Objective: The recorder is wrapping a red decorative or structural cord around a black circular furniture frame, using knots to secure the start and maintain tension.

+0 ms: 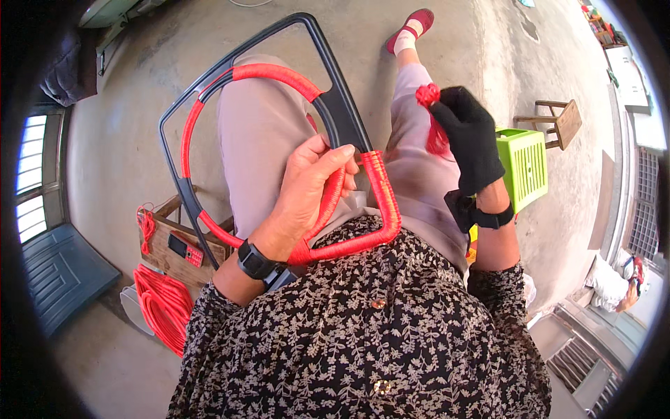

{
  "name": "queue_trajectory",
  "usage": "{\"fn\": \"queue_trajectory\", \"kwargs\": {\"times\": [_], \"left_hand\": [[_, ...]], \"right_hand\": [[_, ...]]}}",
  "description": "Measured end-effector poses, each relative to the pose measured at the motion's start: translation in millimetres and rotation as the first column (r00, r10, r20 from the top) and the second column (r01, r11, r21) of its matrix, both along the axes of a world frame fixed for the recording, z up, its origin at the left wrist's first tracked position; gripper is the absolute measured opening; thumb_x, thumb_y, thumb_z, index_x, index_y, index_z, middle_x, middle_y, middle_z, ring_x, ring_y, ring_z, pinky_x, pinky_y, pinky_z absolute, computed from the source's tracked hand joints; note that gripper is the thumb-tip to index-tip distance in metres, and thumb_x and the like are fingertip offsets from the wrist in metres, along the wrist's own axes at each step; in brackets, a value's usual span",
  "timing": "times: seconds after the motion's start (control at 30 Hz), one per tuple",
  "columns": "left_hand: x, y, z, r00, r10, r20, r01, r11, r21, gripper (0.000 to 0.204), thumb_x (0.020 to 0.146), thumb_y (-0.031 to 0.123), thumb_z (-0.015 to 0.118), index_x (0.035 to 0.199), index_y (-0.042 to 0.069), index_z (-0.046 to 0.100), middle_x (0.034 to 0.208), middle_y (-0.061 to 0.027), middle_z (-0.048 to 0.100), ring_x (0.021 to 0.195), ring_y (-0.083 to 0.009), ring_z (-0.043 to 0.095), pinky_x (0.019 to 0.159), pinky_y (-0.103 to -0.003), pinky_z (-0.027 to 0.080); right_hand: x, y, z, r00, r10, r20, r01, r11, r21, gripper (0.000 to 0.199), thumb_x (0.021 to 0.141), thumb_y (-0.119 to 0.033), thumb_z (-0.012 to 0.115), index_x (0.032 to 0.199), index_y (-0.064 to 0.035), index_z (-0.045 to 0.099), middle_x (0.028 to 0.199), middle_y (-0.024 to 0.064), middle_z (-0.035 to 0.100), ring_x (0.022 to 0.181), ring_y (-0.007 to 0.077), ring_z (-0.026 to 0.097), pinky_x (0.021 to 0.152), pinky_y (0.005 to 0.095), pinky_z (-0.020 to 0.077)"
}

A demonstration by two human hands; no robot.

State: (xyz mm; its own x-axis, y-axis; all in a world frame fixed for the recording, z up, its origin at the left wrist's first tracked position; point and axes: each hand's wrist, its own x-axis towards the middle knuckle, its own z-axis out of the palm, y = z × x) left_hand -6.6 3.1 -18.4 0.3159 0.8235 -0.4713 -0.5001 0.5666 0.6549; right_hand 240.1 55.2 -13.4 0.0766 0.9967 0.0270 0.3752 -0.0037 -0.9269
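Note:
My bare left hand (303, 185) is closed on a black frame (345, 115), thumb and fingers pinching its side bar. The frame lies over my lap and left thigh: an angular outer loop with a rounded inner ring. Glossy red cord wrapping (380, 185) covers its near corner and parts of the ring; the rest is bare black. Apart from it, to the right, my black-gloved right hand (469, 140) is raised above my right leg. Its fingers are closed on a small bundle of red cord (436, 136), knotted on top with strands hanging below.
A lime-green plastic basket (527, 167) stands beyond my right wrist, with a small wooden stool (569, 124) farther right. At left, a wooden stool (183, 267) bears a red keypad phone (193, 256) and loose red cord (146, 229). Thick red cord coils (162, 304) hang beside it.

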Motion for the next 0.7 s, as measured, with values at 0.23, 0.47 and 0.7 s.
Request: {"fn": "queue_trajectory", "kwargs": {"times": [0.23, 0.47, 0.7], "left_hand": [[1.9, 2.7, 11.0, 0.967, 0.106, 0.232, -0.101, 0.994, -0.036, 0.018, 0.09, 0.017, 0.057, 0.103, 0.005, 0.057, 0.09, -0.0063, 0.064, 0.075, -0.0116, 0.06, 0.067, -0.025, 0.049], [-7.5, 0.8, -2.9, 0.984, -0.064, 0.165, 0.041, 0.989, 0.144, 0.028, 0.086, 0.009, 0.058, 0.113, 0.001, 0.055, 0.1, -0.0071, 0.064, 0.087, -0.0144, 0.061, 0.079, -0.027, 0.048], [-2.0, -0.5, 6.8, 0.981, -0.072, 0.181, 0.053, 0.993, 0.105, 0.04, 0.077, -0.006, 0.055, 0.117, -0.001, 0.051, 0.104, -0.0088, 0.062, 0.093, -0.0162, 0.06, 0.083, -0.03, 0.048]], "right_hand": [[-68.9, -27.7, 55.8, 0.718, 0.386, 0.579, -0.629, 0.717, 0.301, 0.02, 0.072, -0.008, 0.061, 0.091, -0.0125, 0.065, 0.088, 0.0071, 0.063, 0.082, 0.0242, 0.063, 0.071, 0.0342, 0.051], [-50.5, -38.2, 24.6, 0.961, 0.147, -0.235, -0.181, 0.975, -0.131, 0.012, 0.086, -0.012, 0.058, 0.095, -0.0043, 0.062, 0.086, 0.0039, 0.064, 0.07, 0.0103, 0.061, 0.059, 0.0232, 0.047], [-33.7, -26.5, 6.4, 0.735, 0.4, -0.547, -0.66, 0.604, -0.447, 0.026, 0.093, -0.022, 0.051, 0.111, -0.005, 0.059, 0.08, 0.0002, 0.064, 0.06, 0.0066, 0.055, 0.051, 0.0197, 0.0418]]}}
